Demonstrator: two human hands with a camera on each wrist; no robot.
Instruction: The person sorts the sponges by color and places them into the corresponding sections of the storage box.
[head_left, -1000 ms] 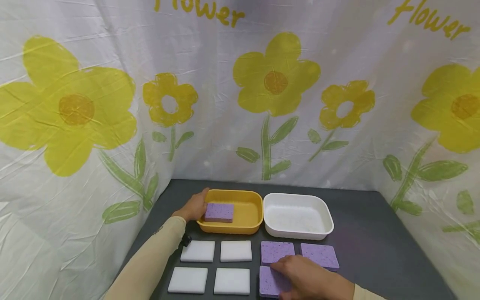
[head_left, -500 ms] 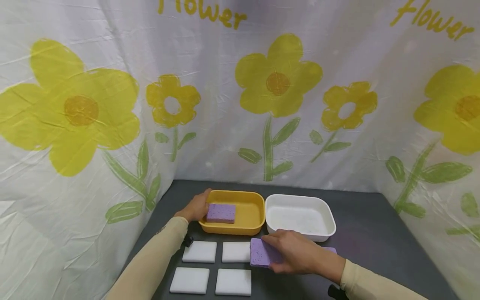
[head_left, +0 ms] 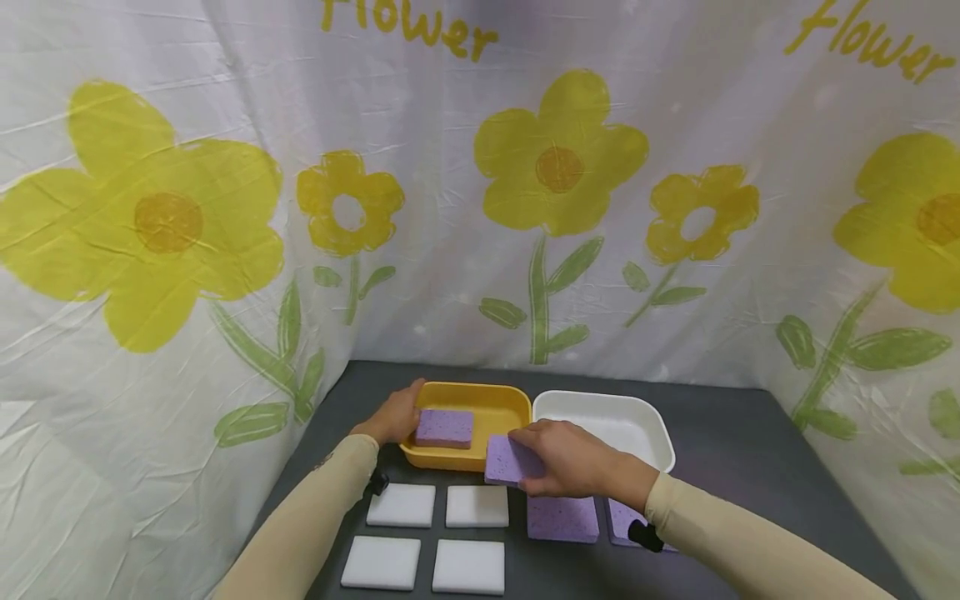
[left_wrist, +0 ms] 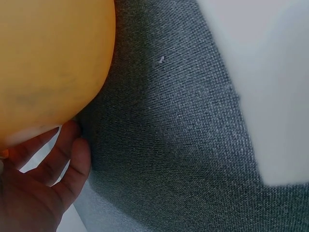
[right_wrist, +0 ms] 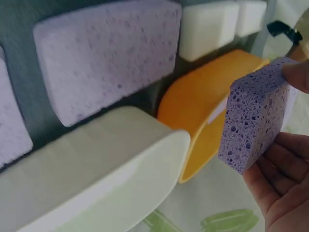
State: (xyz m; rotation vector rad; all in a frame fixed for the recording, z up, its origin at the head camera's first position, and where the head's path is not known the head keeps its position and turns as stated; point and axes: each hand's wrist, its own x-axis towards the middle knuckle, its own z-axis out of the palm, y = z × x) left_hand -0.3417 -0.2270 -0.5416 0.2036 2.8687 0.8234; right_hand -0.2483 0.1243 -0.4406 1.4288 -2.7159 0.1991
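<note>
My right hand [head_left: 577, 458] pinches a purple sponge [head_left: 512, 461] between thumb and fingers, above the front right edge of the yellow basin [head_left: 501, 406]. In the right wrist view the held sponge [right_wrist: 256, 116] is tilted and shows its porous side. A second purple sponge [head_left: 444, 428] lies inside the basin on the left. At the basin's left end my left hand [head_left: 395, 414] grips the rim. From the left wrist view, its fingers [left_wrist: 63, 159] press against the outer wall. Two more purple sponges [head_left: 562, 521] lie on the table, the right one partly hidden by my right forearm.
A white basin [head_left: 652, 433] stands right beside the yellow one, partly behind my right hand. Several white sponges [head_left: 401, 506] lie in two rows at the front left of the dark table [head_left: 720, 450]. A flower-printed curtain [head_left: 435, 275] encloses the back and sides.
My right hand has picked up a purple sponge from the front row and carried it forward and left to the yellow basin. The left hand has stayed at the basin's rim.
</note>
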